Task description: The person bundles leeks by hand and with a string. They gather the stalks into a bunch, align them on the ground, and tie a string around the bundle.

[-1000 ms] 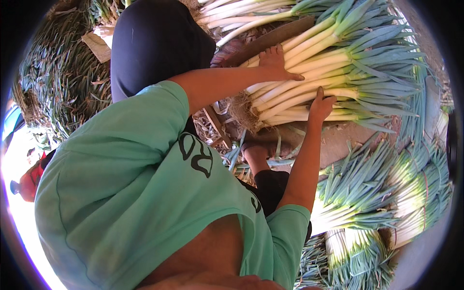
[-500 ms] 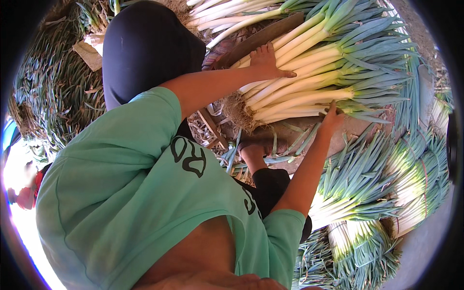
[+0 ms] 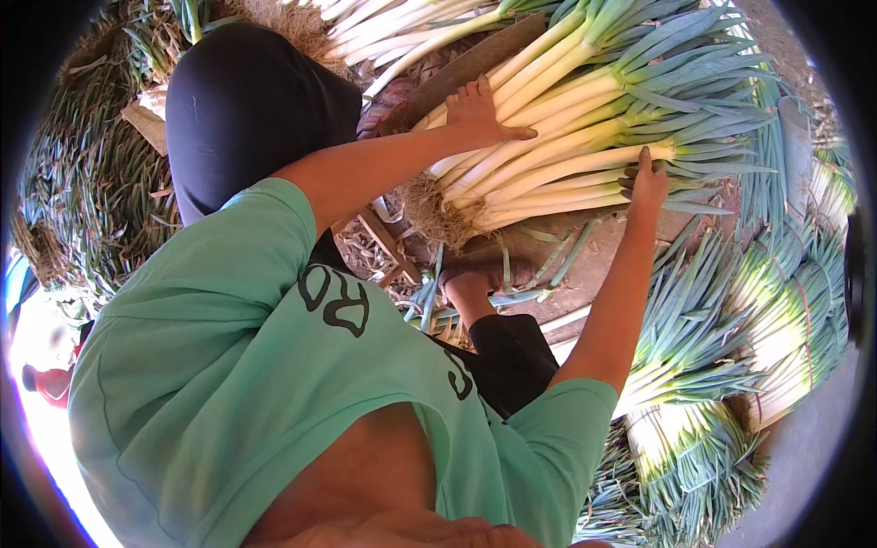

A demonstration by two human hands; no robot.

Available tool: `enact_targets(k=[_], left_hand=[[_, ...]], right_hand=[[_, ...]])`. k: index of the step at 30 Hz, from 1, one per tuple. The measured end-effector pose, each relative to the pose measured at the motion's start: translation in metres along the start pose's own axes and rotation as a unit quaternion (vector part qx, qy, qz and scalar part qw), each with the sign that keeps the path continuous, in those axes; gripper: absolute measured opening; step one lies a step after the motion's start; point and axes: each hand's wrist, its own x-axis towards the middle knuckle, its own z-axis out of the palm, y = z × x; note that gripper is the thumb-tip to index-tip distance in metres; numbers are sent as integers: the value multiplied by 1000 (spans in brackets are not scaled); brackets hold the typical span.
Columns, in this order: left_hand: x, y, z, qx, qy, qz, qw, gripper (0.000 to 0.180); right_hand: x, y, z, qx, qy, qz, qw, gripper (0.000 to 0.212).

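A broad pile of leeks lies across a low surface, its white stalks and roots toward my body and blue-green leaves toward the right. My left hand rests on top of the stalks near the middle, fingers spread and thumb stretched out to the right. At the pile's near edge, my right hand grips the outermost leek where its white part turns green. One finger points up along the stalk while the others curl at its side. Tangled roots hang at the pile's left end.
More leeks lie beyond a curved brown edge. Tied leek bundles stand at the lower right. A heap of dark green leaves fills the left. Leaf scraps litter the ground by my foot.
My right hand has moved slightly up and right along the near leeks. The left hand stays on the stalks. The whole view has shifted a little.
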Motion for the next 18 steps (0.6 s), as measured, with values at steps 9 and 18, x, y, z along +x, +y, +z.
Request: enact_targets(k=[9, 18], left_hand=[[0, -1, 5, -13, 7, 10, 1000, 139], [2, -2, 4, -21, 3, 11, 1000, 140]], right_hand=[[-64, 26, 76, 148, -68, 68, 984, 35], [-79, 20, 67, 137, -173, 112, 969, 42]])
